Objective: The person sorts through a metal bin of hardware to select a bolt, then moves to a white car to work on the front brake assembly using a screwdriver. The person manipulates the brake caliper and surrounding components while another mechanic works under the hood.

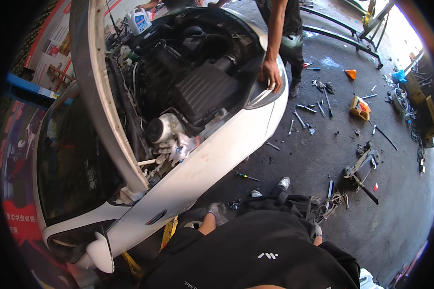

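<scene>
My left hand (218,213), in a grey work glove, is beside the front wheel arch of a white car (226,154). Its fingers look loosely extended, and I see nothing in them. Close by, under the fender, part of a round wheel hub (194,224) shows. On my other side, my right hand (318,230), also gloved, is small in view at the lower end of a greasy, branching metal car part (329,208). Its fingers are mostly hidden, so whether they grip the part cannot be told. The car's hood (97,91) is up over the engine bay (193,77).
Another person's hand (271,76) rests on the headlight. Wrenches (300,119), an orange funnel (350,73), a cut-open jug (360,108) and a floor jack (361,166) lie on the dark floor. A yellow stand (169,232) is beneath the car; a screwdriver (247,177) lies nearby.
</scene>
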Demonstrator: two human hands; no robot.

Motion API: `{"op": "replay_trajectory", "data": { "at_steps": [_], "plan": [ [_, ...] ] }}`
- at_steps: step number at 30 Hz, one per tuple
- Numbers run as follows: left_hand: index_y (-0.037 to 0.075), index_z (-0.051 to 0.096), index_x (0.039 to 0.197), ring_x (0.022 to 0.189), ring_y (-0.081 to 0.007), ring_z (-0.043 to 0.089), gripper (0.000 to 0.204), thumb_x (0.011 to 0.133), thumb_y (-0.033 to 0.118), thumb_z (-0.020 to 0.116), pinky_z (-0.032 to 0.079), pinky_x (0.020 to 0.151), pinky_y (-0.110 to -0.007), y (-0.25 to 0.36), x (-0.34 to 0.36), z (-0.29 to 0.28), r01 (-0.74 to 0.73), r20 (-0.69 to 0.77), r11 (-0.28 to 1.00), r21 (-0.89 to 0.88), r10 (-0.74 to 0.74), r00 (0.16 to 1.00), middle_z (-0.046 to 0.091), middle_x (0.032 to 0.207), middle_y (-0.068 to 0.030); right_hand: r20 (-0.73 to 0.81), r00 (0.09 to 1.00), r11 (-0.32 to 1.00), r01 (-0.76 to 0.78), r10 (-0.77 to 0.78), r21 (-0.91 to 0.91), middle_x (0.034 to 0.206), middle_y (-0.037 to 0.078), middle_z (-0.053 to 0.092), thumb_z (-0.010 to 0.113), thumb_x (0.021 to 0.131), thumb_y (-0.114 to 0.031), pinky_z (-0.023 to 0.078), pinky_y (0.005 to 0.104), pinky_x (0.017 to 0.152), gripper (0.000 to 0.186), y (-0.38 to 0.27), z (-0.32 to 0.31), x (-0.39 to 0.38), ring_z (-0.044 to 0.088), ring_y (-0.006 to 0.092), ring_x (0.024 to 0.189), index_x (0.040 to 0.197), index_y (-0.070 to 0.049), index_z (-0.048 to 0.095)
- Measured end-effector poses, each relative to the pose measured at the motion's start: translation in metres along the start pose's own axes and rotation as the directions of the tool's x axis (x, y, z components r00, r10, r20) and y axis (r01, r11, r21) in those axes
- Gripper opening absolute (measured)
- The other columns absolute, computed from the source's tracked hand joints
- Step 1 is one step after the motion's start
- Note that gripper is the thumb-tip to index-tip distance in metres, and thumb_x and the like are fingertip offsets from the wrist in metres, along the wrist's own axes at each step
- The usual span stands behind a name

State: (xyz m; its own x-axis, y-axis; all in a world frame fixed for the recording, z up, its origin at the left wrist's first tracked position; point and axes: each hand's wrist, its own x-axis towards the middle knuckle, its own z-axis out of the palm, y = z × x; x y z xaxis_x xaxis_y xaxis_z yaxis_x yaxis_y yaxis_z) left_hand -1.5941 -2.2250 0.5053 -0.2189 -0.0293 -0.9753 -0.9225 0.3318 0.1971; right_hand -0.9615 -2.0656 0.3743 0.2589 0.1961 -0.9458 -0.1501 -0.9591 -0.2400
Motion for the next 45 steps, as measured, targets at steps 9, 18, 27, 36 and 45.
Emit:
{"op": "replay_trajectory", "data": {
  "at_steps": [9,18,27,36,45],
  "plan": [
    [0.010,0.069,0.092,0.066,-0.0212,0.067,0.018,0.102,0.020,0.058,0.055,0.059,-0.040,0.044,-0.050,0.104,-0.226,0.104,0.812,0.538,0.202,0.974,0.072,0.081,-0.0066,0.068,0.995,0.989,0.057,-0.066,0.133,0.073,0.002,0.059,0.058,0.099,-0.049,0.047,0.0441,0.058,0.034,-0.063,0.040,-0.037,0.054,0.0256,0.060,0.086,-0.018,0.064],
    [0.005,0.071,0.116,0.104,-0.0321,0.073,0.022,0.107,0.021,0.059,0.059,0.088,-0.043,0.101,-0.407,0.293,-0.830,0.969,-0.557,-0.031,0.188,-0.162,0.073,0.109,-0.0183,0.147,0.989,0.983,-0.038,0.011,0.177,0.056,-0.005,0.040,0.059,0.097,-0.035,0.035,0.0336,0.046,0.032,-0.137,0.076,-0.080,0.040,0.0156,0.047,0.068,-0.025,0.049],
    [0.001,0.066,0.122,0.107,-0.0334,0.072,0.031,0.106,0.026,0.056,0.059,0.089,-0.044,0.074,-0.658,0.299,-0.243,0.604,-0.617,-0.748,-0.482,-0.635,0.072,0.111,-0.0157,0.242,0.962,0.985,0.149,-0.124,-0.090,0.065,0.005,0.055,0.056,0.098,-0.035,0.043,0.0425,0.053,0.028,-0.167,0.057,-0.065,0.050,0.0270,0.054,0.079,-0.015,0.061],
    [0.003,0.069,0.117,0.103,-0.0330,0.073,0.030,0.102,0.027,0.059,0.059,0.087,-0.044,0.045,-0.571,0.285,-0.463,0.771,-0.626,-0.628,-0.416,-0.482,0.073,0.108,-0.0153,0.245,0.964,0.978,0.142,-0.102,-0.153,0.066,0.004,0.056,0.059,0.098,-0.039,0.044,0.0420,0.056,0.030,-0.155,0.076,-0.096,0.050,0.0261,0.055,0.078,-0.016,0.061],
    [0.004,0.071,0.112,0.099,-0.0326,0.073,0.029,0.098,0.028,0.062,0.059,0.084,-0.045,0.014,-0.504,0.269,-0.562,0.829,-0.612,-0.557,-0.365,-0.424,0.074,0.104,-0.0148,0.253,0.966,0.974,0.110,-0.059,-0.195,0.067,0.003,0.057,0.062,0.098,-0.042,0.045,0.0416,0.058,0.033,-0.151,0.092,-0.076,0.050,0.0252,0.057,0.076,-0.017,0.062]
  ]
}}
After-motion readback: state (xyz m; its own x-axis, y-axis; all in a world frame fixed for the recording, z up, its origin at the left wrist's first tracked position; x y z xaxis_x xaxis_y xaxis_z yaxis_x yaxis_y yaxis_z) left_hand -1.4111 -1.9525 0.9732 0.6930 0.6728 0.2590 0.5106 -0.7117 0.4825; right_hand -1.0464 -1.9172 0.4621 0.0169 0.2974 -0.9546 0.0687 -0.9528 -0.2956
